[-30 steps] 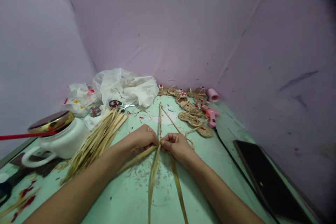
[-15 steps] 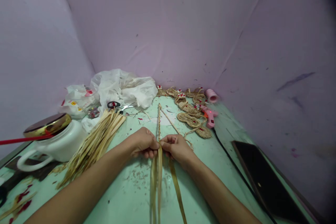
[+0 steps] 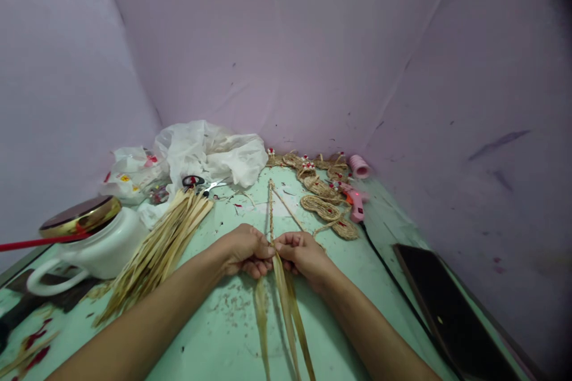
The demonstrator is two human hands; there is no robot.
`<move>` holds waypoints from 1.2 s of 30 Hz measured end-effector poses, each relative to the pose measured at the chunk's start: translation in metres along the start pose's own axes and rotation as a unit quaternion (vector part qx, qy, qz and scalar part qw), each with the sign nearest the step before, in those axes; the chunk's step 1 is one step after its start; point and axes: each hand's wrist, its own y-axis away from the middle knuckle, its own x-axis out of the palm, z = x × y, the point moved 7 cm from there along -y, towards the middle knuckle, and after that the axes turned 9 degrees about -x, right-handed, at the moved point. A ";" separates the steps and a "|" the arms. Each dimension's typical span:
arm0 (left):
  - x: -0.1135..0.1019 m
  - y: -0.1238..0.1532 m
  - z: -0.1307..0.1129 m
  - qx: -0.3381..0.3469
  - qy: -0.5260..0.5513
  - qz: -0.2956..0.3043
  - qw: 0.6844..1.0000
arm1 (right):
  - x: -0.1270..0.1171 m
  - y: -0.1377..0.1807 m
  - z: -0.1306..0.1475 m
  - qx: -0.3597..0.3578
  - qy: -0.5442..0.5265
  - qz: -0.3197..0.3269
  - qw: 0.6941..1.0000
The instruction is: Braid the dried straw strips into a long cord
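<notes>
My left hand [image 3: 243,248] and my right hand [image 3: 301,253] meet at the middle of the green table, both closed in a pinch on flat tan straw strips [image 3: 286,309]. The loose strip ends trail toward me between my forearms. Beyond my fingers a thin plaited cord [image 3: 270,205] of the same straw runs straight away to the back of the table.
A bundle of straw strips [image 3: 158,247] lies at left beside a white jug with a gold lid [image 3: 87,235]. Scissors [image 3: 199,181] and plastic bags [image 3: 210,152] sit behind. Coiled braid pieces [image 3: 324,205], a pink glue gun [image 3: 356,202] and a dark tablet [image 3: 440,306] are at right.
The strip that lay out to the left has been brought in across the others; the loose ends now hang together and lean right. Both hands have stayed at the same spot.
</notes>
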 end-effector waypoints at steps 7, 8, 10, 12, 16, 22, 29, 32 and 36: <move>-0.006 0.002 -0.005 0.021 -0.065 -0.036 0.997 | 0.000 0.000 0.002 -0.020 -0.013 0.031 0.999; -0.007 0.003 -0.004 0.017 -0.085 -0.043 0.995 | 0.000 -0.001 0.001 -0.020 -0.012 0.034 0.999; -0.008 0.004 -0.003 0.012 -0.106 -0.048 0.993 | -0.001 -0.002 -0.001 -0.019 -0.008 0.036 0.999; -0.006 0.003 -0.003 0.013 -0.100 -0.036 0.994 | -0.001 -0.002 -0.002 -0.018 -0.006 0.033 0.999; -0.002 -0.001 0.000 0.010 -0.049 0.007 0.999 | -0.001 -0.002 -0.001 -0.019 -0.005 0.031 0.999; -0.004 0.001 -0.002 0.013 -0.029 0.022 0.999 | -0.001 -0.001 0.000 -0.016 -0.011 0.030 0.999; -0.006 0.002 -0.007 0.040 -0.072 -0.041 0.996 | -0.002 -0.003 -0.002 -0.012 0.002 0.019 1.000; -0.006 0.001 -0.008 0.055 -0.069 -0.062 0.994 | -0.002 -0.003 -0.001 -0.017 0.026 0.017 0.999; -0.007 0.002 -0.008 0.057 -0.050 -0.068 0.995 | -0.003 -0.003 0.000 -0.014 0.045 0.016 0.999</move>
